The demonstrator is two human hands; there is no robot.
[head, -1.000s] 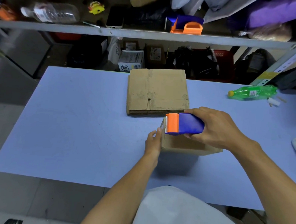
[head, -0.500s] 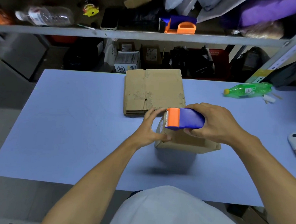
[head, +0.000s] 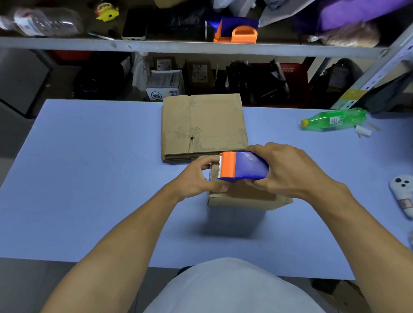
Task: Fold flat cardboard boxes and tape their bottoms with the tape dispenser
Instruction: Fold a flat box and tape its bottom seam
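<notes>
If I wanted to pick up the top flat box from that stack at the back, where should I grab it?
Probably by the near edge of the stack of flat boxes, coming from the person's side. The sheets lie flat on the blue table, so no face offers a grip, but the layered edges show there, letting fingers slide under the top sheet. The left part is clearest of the tape dispenser.

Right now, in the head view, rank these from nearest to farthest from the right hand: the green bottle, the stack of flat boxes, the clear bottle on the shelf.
From the right hand:
1. Stack of flat boxes, just beyond it, to its left.
2. Green bottle, far right of the table.
3. Clear bottle, far left on the shelf.
</notes>
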